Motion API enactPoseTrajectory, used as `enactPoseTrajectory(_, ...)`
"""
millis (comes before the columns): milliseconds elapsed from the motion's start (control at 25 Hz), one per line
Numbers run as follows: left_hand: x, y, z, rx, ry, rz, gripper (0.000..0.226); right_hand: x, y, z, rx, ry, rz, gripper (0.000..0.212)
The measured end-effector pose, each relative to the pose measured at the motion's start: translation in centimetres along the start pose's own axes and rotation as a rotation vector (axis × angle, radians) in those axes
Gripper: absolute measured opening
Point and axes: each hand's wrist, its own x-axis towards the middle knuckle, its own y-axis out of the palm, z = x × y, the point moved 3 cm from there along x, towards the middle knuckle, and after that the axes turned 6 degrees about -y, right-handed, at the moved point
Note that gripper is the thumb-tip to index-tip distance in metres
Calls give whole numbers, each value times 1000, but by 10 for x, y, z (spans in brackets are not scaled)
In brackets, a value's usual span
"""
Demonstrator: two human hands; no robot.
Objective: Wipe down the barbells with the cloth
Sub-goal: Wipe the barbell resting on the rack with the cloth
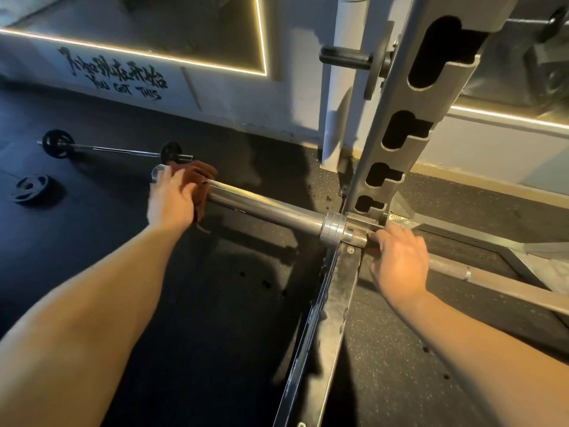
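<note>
Brown cloth (201, 177) sat wrapped over the left end of the barbell (264, 206), the left hand (172, 200) curled round it. Just right of the rack upright (431, 100), the right hand (400, 263) gripped the knurled shaft, fingers closed. A second barbell (114, 149) lay far left on the floor

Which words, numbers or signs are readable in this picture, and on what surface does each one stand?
"YOU GOT THIS": black brush letters on the white wall, under the mirror.
Chinese brush characters above it, same wall: too stylised to read surely.
On the barbell and floor plate: no readable marks.
</note>
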Motion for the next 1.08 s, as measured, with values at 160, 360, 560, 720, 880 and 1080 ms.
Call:
enactPoseTrajectory(160, 32, -12, 18, -16, -193, -33, 42, 0, 1, 0, 5, -7, -16, 45)
enactPoseTrajectory(360, -25, 9, -28, -245, -78, -78, 33, 0, 3, -3, 10, 2, 0, 45)
enactPoseTrajectory(560, -65, 20, -50, -256, 211, -2, 40, -1, 4, -1, 24, 7, 13, 44)
enactPoseTrajectory(720, -10, 3, -16, -178, -38, -59, 35, 2, 3, 0, 18, 15, 8, 41)
enactPoseTrajectory(880, -13, 16, -22, -210, -175, -90, 41, 2, 2, -1, -4, 6, 32, 38)
enactPoseTrajectory(1080, -83, 32, -92, -370, 275, -56, 30, 7, -1, -3, -20, 9, 68, 39)
